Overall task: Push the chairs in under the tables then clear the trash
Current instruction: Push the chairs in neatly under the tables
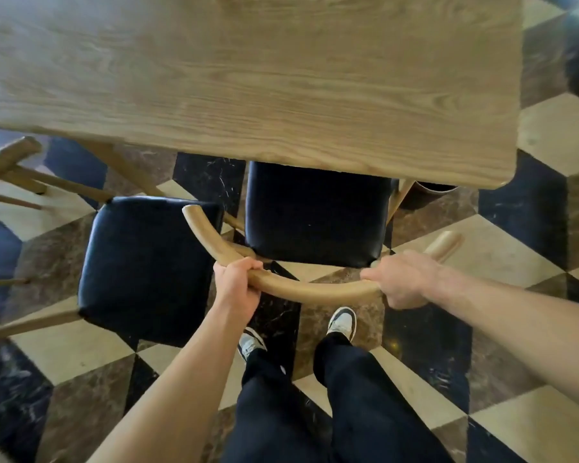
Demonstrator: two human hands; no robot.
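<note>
Wooden and curved, the backrest rail of the chair is being gripped by both of the person's hands: the left hand is curling round it near its left bend and the right hand is wrapping it toward the right end. The chair's black seat is sitting partly under the near edge of the worktop, with its back half sticking out. A second chair is standing just beside it on the left, fully clear of the worktop and turned at an angle. The likely trouble is the rail's left end, which is overlapping that neighbour's seat; pushing straight in could be snagging or shoving it. Uneven pressure from the two hands could also be twisting the chair into the worktop leg on the right. No trash is showing.
</note>
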